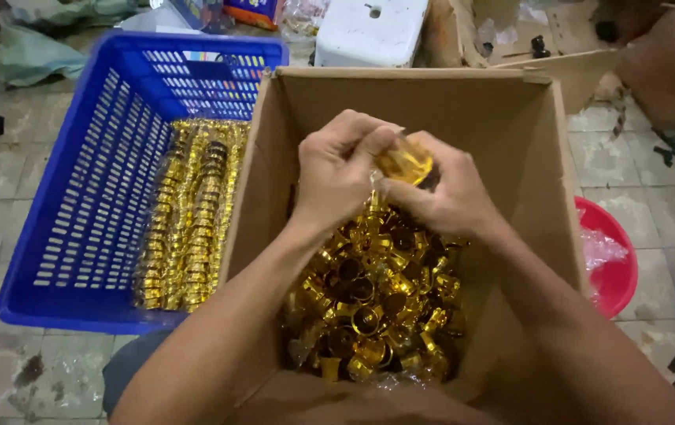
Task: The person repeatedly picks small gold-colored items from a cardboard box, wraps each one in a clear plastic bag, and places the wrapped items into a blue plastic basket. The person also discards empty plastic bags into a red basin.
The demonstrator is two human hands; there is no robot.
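Observation:
Both my hands are raised over an open cardboard box (400, 94) and meet on a short stack of shiny gold caps (405, 161). My left hand (337, 169) pinches the stack from the left. From the right, my right hand (443, 193) grips the same stack. Below them the box holds a loose heap of gold caps (373, 303), partly hidden by my forearms.
A blue plastic crate (89, 181) on the left holds several rows of stacked gold caps (188, 212). A red basin (617, 260) with clear plastic sits right of the box. A white container (369, 31), more cardboard and clutter lie behind on the tiled floor.

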